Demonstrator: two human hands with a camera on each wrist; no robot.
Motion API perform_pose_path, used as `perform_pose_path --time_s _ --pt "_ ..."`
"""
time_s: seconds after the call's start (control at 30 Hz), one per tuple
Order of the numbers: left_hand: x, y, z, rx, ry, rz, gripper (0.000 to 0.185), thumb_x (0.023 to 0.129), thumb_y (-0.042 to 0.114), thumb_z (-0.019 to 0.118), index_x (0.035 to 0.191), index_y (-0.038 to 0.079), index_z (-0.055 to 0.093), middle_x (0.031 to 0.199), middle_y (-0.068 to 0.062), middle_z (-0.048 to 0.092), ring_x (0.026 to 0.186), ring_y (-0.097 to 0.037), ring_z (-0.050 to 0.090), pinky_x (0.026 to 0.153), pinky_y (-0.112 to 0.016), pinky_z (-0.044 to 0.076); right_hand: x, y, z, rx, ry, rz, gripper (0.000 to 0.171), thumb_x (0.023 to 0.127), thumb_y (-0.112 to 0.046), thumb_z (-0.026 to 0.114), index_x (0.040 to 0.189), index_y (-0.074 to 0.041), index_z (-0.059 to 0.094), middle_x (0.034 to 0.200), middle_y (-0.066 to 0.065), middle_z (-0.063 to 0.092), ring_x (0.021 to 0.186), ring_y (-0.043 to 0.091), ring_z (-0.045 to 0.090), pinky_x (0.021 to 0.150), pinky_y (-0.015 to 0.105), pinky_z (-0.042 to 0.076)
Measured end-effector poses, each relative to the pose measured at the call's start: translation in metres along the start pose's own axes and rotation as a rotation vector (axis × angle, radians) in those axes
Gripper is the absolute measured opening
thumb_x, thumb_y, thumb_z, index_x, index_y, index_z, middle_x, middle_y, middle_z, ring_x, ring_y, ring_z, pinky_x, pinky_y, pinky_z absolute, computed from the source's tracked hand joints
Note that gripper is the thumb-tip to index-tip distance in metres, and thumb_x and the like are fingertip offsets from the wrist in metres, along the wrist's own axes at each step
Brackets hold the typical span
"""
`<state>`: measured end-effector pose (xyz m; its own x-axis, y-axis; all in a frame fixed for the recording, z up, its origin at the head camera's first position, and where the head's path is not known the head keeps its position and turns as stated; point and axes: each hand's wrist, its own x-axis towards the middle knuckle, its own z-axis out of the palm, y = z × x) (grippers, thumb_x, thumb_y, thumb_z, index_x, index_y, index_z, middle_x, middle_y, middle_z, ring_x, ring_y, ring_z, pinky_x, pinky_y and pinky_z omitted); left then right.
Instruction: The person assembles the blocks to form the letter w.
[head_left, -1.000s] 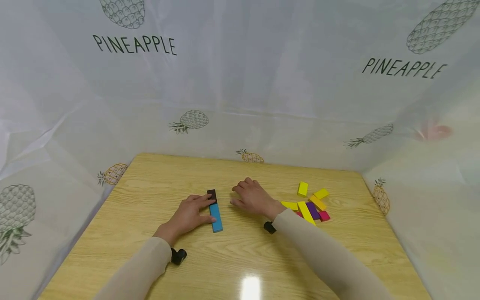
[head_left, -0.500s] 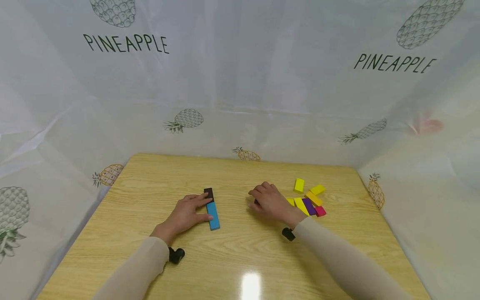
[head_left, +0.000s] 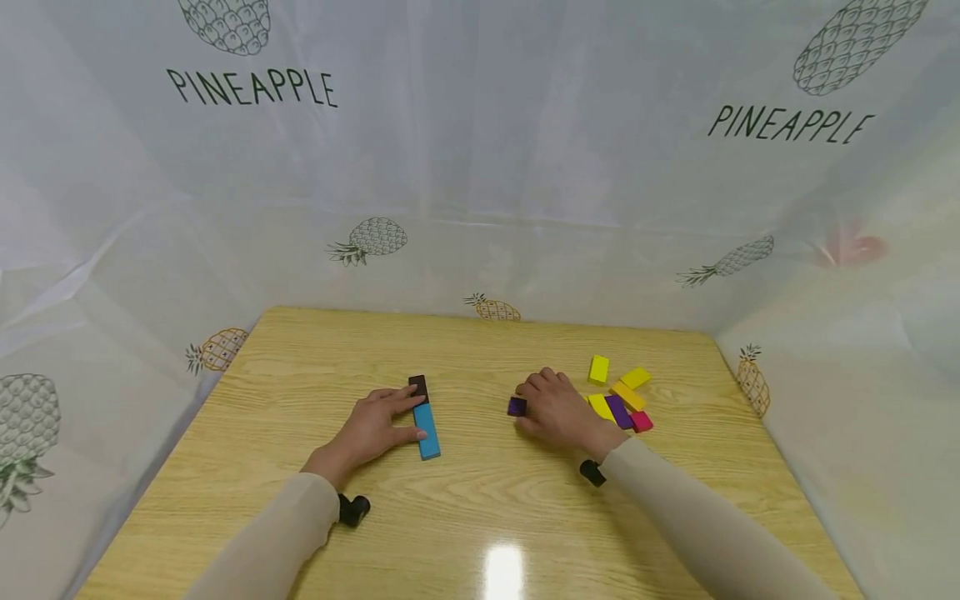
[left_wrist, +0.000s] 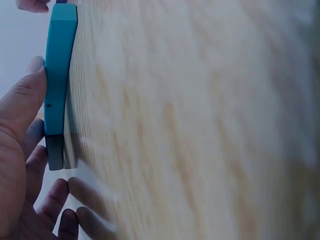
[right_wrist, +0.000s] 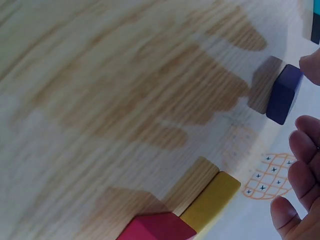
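Just left of the pile of blocks (head_left: pixel 618 398), a small purple block (head_left: pixel 517 406) is touched by the right hand (head_left: pixel 558 411); whether it is pinched cannot be told. Farther left, the blue bar (head_left: pixel 427 431) is steadied by the flat left hand (head_left: pixel 371 430).

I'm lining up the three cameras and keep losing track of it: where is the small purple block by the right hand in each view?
Head: small purple block lies mid-table, at the right hand's fingertips.
Left wrist: only a purple sliver at the top edge, perhaps it; cannot tell.
Right wrist: upper right, beside a fingertip.
Shared landmark: the blue block, top right corner in the right wrist view.
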<state>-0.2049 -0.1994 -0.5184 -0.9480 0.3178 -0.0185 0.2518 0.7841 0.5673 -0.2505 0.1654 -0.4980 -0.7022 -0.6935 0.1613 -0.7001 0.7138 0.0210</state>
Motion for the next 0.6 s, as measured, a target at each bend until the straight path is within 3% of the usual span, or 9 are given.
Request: perform_pose_path --time_s 0.6 --pt "0.0008 -0.0002 0.0016 0.008 0.006 -0.003 0.068 0.094 0.047 0.078 0.153 0.021 0.059 0.168 -0.004 0.043 0.153 -0.041 0.037 0.121 -0.073 0.025 0.0001 -0.0017 0.0071 -0.015 0.039 0.048 0.031 0.097 -0.034 0.072 0.112 -0.008 0.07 0.105 0.007 0.066 0.096 0.027 0.053 0.083 0.041 0.042"
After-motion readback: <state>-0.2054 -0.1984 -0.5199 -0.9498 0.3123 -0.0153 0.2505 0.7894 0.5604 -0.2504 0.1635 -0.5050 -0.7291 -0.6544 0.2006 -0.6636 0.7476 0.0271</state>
